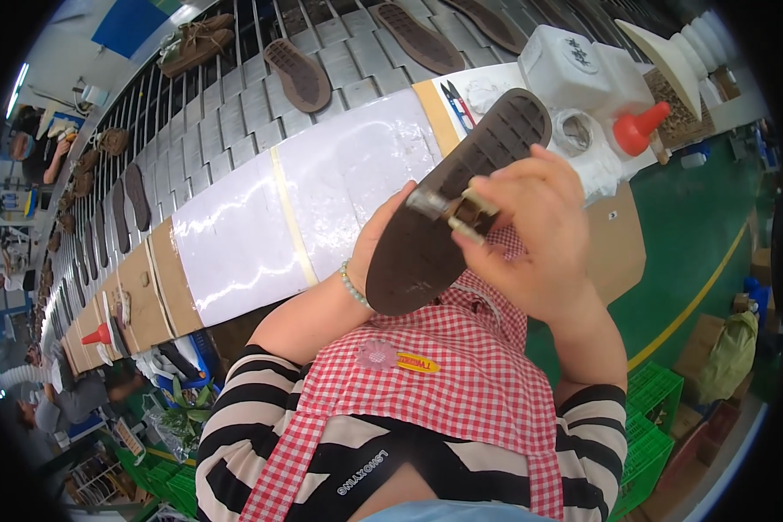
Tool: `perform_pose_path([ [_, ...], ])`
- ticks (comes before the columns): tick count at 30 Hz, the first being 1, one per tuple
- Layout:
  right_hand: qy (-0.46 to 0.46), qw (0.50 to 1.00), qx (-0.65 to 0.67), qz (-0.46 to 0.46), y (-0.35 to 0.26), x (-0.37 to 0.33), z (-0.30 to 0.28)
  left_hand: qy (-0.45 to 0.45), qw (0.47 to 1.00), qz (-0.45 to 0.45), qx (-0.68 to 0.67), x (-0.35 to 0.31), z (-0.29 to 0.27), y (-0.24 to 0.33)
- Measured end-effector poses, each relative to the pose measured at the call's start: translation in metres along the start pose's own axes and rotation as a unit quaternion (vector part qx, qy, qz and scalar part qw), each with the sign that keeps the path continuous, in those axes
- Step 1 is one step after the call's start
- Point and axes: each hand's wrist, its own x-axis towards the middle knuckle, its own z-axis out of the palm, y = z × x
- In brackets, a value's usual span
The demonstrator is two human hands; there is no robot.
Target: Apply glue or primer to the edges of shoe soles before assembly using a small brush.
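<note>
A dark brown shoe sole (pixel 413 265) is tilted in front of my chest, its ridged, cell-patterned end pointing away to the right. My left hand (pixel 383 228) grips its left edge, mostly hidden behind the sole, with a beaded bracelet at the wrist. Between the bent fingers of my right hand (pixel 539 230) is a small tan-edged piece with a dark middle (pixel 472 215). That piece sits against or just above the middle of the sole; motion blur hides its exact kind. A pale, shiny smear shows beside it on the sole.
Beyond the worktable's plastic-covered white board (pixel 226 235), a slatted metal conveyor (pixel 348 56) carries brown soles (pixel 297 74) and shoes (pixel 196 45). Thread snips (pixel 455 104), a white jug (pixel 565 65) and a red nozzle cap (pixel 641 128) lie at the table's right. Green crates (pixel 644 457) stand lower right.
</note>
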Motion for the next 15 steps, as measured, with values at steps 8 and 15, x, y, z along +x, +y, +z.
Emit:
perform_pose_path([
  [8, 0.017, 1.000, 0.006, 0.004, 0.007, 0.002, 0.002, -0.030, 0.999, 0.014, 0.004, 0.007, 0.004, -0.004],
  [15, -0.015, 0.999, -0.025, -0.032, -0.013, -0.004, 0.013, -0.019, 0.996, 0.035, 0.080, 0.009, 0.002, 0.008],
])
